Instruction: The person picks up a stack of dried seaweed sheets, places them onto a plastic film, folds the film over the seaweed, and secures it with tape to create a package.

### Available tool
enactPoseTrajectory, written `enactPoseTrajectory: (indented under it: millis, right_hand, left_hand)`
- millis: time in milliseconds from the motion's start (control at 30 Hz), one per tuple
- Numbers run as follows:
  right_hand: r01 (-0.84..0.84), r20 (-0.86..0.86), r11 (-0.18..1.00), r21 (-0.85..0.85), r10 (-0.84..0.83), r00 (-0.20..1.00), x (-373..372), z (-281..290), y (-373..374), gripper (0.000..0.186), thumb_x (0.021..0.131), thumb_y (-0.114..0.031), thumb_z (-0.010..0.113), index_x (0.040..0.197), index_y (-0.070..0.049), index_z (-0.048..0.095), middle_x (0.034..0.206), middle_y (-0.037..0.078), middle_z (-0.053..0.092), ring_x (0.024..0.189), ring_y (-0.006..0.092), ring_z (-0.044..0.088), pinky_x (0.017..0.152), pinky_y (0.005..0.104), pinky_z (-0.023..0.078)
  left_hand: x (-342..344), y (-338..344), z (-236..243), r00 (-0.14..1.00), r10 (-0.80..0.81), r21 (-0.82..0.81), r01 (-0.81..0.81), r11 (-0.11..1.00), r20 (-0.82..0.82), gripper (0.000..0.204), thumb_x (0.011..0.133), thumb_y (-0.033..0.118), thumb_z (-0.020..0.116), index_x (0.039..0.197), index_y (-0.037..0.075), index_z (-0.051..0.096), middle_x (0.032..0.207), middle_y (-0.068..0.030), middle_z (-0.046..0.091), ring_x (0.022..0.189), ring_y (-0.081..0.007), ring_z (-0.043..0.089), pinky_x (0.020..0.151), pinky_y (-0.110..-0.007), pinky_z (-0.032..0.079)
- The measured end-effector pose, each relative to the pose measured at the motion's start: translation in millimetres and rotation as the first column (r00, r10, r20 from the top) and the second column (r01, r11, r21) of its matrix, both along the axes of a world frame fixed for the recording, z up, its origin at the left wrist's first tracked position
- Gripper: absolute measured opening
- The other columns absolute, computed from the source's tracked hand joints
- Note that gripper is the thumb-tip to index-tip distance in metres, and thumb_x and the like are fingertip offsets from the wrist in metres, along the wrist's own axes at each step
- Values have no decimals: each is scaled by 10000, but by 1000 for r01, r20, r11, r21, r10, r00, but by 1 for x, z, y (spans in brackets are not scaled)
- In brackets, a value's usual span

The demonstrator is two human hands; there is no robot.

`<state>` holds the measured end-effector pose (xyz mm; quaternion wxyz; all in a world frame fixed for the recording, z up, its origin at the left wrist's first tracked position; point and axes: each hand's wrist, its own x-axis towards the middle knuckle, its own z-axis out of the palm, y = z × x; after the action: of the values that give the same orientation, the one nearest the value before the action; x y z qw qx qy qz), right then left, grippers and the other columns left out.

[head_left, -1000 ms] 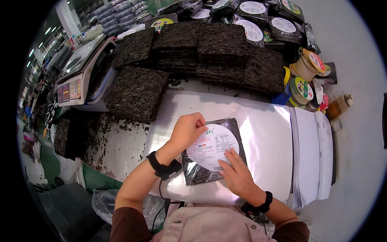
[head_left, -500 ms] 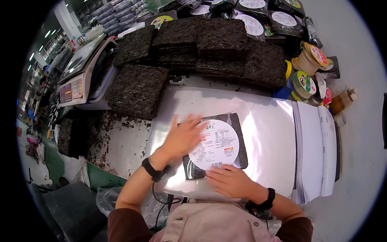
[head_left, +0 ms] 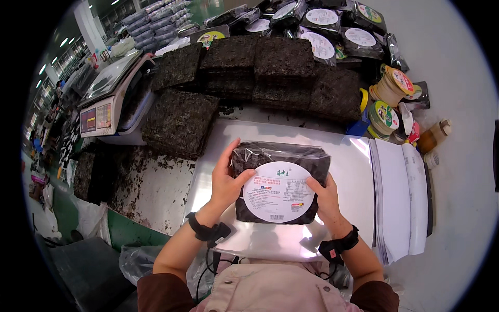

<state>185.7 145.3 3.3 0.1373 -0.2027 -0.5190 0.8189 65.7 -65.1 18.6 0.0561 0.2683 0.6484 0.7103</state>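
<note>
A clear-wrapped package of dried seaweed (head_left: 280, 156) with a large round white label (head_left: 278, 205) is held up between my two hands, tilted toward me. My left hand (head_left: 228, 179) grips its left edge, thumb across the front near the label. On the opposite edge, my right hand (head_left: 326, 200) has its thumb pressed on the label's right side. The other fingers of both hands are mostly hidden behind the package. Beneath it lies a shiny translucent plastic sheet (head_left: 348, 182).
Stacks of dark seaweed sheets (head_left: 179, 122) stand behind, with labelled packages (head_left: 322, 18) piled farther back. A scale (head_left: 99, 117) sits at the left. Rolls of round labels (head_left: 384, 117), a brown bottle (head_left: 439, 132) and white sheets (head_left: 392, 192) are at the right.
The package lay flat under my hands; now it is lifted and tilted up. My left hand moved from above the label to its left edge, my right from the bottom to the right edge.
</note>
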Motion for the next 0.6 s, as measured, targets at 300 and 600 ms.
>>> enactPoseTrajectory:
  millis: [300,600]
  right_hand:
    - [583,-411,-127,803,591,695,29,-4,3,330,694,-144,740,981,-63,598,1085,145,645,966,281,644,855,351,513]
    - [-2,-47,708,706,51,998,10,-4,37,415,753,-150,695,1110,6,551,1096,160,612,882,211,578,763,319,462]
  left_hand:
    - [22,9,-18,818,-157,358,-64,932,553,480,928,339,486,1305,49,420,1287,-105,512,1164,-233,512,996,-398,407]
    - [0,-16,-45,725,-411,543,61,838,553,517,735,113,575,1228,7,459,1143,-131,587,1036,-261,593,939,-386,476]
